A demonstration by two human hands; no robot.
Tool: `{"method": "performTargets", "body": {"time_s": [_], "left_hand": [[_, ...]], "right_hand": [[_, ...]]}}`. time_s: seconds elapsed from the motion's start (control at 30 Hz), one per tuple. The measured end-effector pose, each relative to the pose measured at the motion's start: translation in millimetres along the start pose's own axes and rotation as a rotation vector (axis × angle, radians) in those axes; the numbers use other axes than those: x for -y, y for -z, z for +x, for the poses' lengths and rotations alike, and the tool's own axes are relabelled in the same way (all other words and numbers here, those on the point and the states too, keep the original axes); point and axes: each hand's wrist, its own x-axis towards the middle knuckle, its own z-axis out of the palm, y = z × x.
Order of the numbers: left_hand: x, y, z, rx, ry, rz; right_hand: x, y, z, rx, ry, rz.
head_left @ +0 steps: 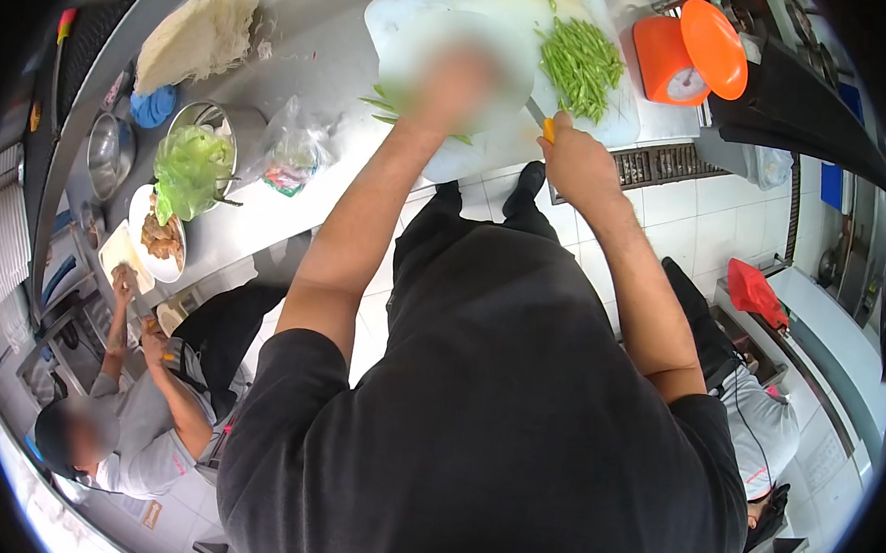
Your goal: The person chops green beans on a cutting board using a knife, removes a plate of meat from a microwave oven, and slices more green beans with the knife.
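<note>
A white cutting board [522, 5] lies on the steel counter. My right hand [581, 169] is wrapped round the yellow handle of a knife [539, 114], whose blade points up and left over the board. Sliced green vegetable strips [580, 67] form a pile on the board's right side, just above my right hand. My left hand [458, 82] is over the board's left half, inside a blurred patch that hides its fingers and anything under them. A few green pieces [380, 103] stick out at the left edge of that patch.
An orange scale [665, 63] stands right of the board. Leftward are a plastic bag [297, 147], lettuce [190, 168] over a metal pot, a plate of meat [162, 242] and pale noodles [197, 38]. One co-worker [144, 431] is at lower left, another [764, 424] at lower right.
</note>
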Motion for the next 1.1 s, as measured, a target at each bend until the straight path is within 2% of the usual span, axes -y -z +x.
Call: {"method": "performTargets", "body": {"time_s": [0.1,0.2,0.33,0.47,0.6,0.73,0.93,1.1], "left_hand": [[1,-2,-1,-0.031,-0.007,-0.035],[2,4,2,-0.029,0.019,-0.024],[3,5,2,0.031,0.053,-0.014],[4,2,0,-0.019,0.037,-0.036],[8,1,-2,-0.071,0.024,0.001],[9,0,-4,-0.132,0.007,0.023],[13,3,-1,-0.076,-0.014,0.014],[16,5,-2,-0.053,0.034,-0.031]], "right_hand": [[2,-27,21,-0.046,-0.011,0.054],[6,-14,23,-0.048,0.056,-0.008],[8,-5,14,-0.020,0.022,-0.030],[5,-27,32,-0.055,0.033,-0.013],[12,-7,23,-0.059,0.095,-0.038],[11,-23,31,-0.055,0.049,-0.008],[16,-8,34,-0.058,0.087,0.000],[20,-27,45,-0.061,0.054,0.032]]}}
